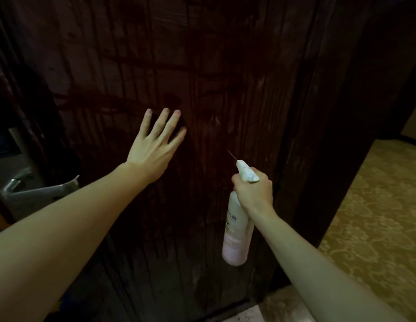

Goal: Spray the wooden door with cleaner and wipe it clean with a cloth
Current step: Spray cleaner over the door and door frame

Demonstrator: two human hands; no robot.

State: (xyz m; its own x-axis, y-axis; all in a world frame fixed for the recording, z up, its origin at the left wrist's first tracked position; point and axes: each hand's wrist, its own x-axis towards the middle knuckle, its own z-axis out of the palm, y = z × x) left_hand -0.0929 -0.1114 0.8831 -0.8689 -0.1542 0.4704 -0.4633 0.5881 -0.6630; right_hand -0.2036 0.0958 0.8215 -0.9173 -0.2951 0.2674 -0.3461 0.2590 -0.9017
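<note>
The dark wooden door (225, 66) fills the view, and wet streaks run down its boards. My left hand (153, 145) presses flat against it at mid height with its fingers spread. A dark patch shows under the fingertips; I cannot tell whether it is a cloth. My right hand (253, 189) grips the neck and trigger of a pale pink spray bottle (237, 238). The bottle's white nozzle points up and left at the door. A thin jet (231, 155) leaves the nozzle toward the wood.
A silver lever handle (44, 189) on its lock plate sticks out at the door's left edge, under my left forearm. The dark door frame (318, 135) stands to the right. Beyond it lies a yellow patterned floor (376, 217). A pale stone threshold (279, 305) runs below.
</note>
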